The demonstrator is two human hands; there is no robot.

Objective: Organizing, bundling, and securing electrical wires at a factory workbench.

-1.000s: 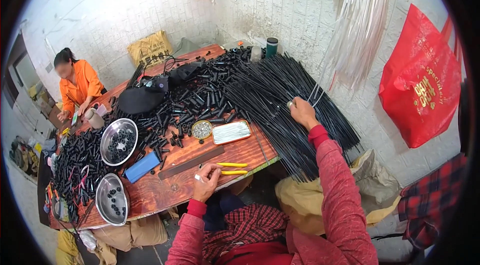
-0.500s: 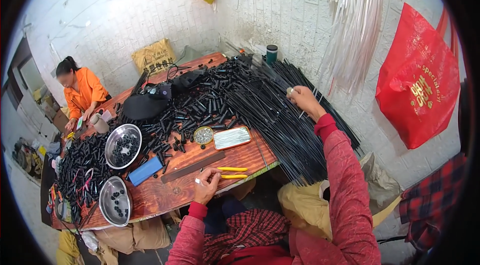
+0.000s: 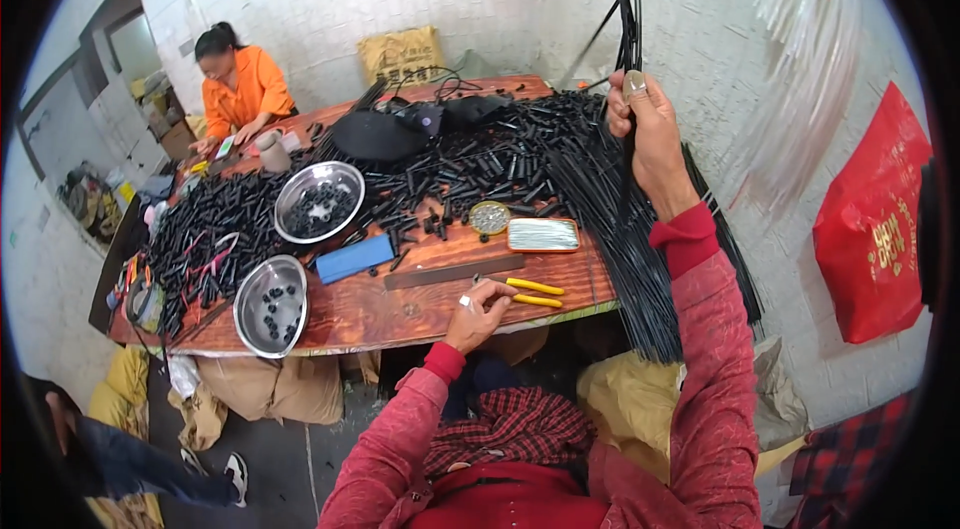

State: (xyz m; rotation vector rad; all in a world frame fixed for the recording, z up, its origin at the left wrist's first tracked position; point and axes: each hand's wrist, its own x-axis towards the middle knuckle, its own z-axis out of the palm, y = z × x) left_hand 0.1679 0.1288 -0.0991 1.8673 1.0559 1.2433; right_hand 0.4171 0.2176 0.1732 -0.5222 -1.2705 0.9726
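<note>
Raised over the right end of the table, my right hand [image 3: 650, 134] is closed round a bundle of long thin black rods [image 3: 630, 9]. The rods point up past my thumb, and one slants off to the left. Below lies a large pile of similar black rods [image 3: 640, 279], partly hanging over the table's right edge. My left hand [image 3: 478, 317] rests at the near edge with fingers closed at the head end of yellow-handled pliers [image 3: 537, 292]. Those fingers cover the pliers' jaws. A small white patch shows on one finger.
On the wooden table [image 3: 420, 314] are a dark flat bar [image 3: 455, 272], a tin of thin pale pins [image 3: 543, 235], a round dish [image 3: 489, 218], a blue box [image 3: 355, 259], two steel bowls [image 3: 270, 307] and heaped black tubes [image 3: 215, 229]. A co-worker in orange [image 3: 245, 89] sits far left.
My right hand has risen from the rod pile and now holds a bundle of rods upright. The left hand stays by the pliers. The view has shifted, and another person's legs appear lower left.
</note>
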